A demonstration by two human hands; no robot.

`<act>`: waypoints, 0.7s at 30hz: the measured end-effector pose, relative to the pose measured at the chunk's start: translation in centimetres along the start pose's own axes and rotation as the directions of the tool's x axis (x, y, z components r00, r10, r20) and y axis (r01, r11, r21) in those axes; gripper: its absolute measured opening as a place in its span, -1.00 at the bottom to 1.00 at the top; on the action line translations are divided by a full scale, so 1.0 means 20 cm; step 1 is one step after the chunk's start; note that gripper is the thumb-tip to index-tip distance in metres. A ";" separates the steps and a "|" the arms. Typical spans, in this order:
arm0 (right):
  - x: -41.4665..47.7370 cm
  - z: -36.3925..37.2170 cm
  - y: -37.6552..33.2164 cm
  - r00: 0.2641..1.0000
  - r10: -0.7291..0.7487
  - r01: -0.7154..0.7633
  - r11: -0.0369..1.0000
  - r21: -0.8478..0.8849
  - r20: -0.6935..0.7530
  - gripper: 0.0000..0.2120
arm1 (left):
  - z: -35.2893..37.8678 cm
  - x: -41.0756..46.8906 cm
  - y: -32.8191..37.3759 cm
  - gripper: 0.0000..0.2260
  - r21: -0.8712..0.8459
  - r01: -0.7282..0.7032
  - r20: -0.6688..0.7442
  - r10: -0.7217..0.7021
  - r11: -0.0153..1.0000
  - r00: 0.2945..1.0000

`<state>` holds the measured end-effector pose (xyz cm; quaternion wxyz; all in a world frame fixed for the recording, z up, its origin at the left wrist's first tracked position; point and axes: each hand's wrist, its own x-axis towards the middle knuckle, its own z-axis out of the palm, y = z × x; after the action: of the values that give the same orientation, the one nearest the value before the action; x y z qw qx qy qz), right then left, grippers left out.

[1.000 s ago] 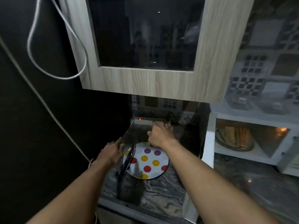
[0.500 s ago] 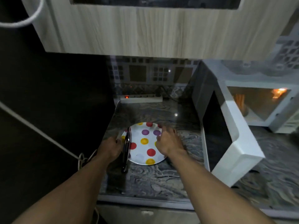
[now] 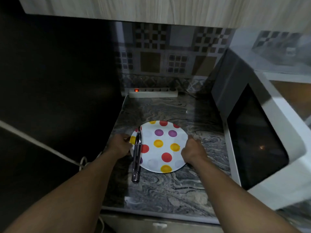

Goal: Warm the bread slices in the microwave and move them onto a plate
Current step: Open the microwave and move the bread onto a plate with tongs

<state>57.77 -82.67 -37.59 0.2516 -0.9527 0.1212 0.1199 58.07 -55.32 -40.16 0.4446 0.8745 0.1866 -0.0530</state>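
A white plate (image 3: 152, 158) with red, yellow and purple dots lies on the marbled counter (image 3: 168, 190). Metal tongs (image 3: 137, 157) rest across its left side, handle end hanging off toward me. My left hand (image 3: 120, 147) grips the plate's left rim beside the tongs. My right hand (image 3: 191, 151) holds the right rim. The white microwave (image 3: 276, 128) stands at the right with its dark-glass door (image 3: 252, 140) swung open toward me. The bread slices are out of sight.
A white power strip (image 3: 153, 94) with a red light lies against the tiled back wall. A wooden wall cabinet (image 3: 134, 9) hangs overhead. A dark wall and a white cable (image 3: 42, 145) lie to the left. The counter's front edge is near me.
My view has tilted down and closer to the counter. My right hand moved from the plate's far edge to its right rim, and my left hand closed on the left rim.
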 end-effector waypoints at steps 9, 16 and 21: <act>0.01 -0.01 0.00 0.999 0.042 -0.048 0.980 0.194 0.035 -0.61 | -0.04 -0.05 0.08 -0.71 -0.310 0.152 0.092 -0.130 0.938 0.987; -0.02 0.00 0.04 0.998 0.011 -0.028 0.946 0.323 0.055 -0.49 | -0.09 -0.15 0.14 -0.67 -0.413 0.184 0.114 -0.149 0.892 0.982; -0.16 -0.06 0.02 0.997 -0.050 0.021 0.908 0.419 0.058 -0.56 | -0.16 -0.28 0.18 -0.64 -0.481 0.193 0.115 -0.157 0.855 0.981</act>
<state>54.85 -83.09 -35.87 0.4559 -0.8741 0.1181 0.1188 54.02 -56.38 -34.03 0.6514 0.7100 0.2566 -0.0756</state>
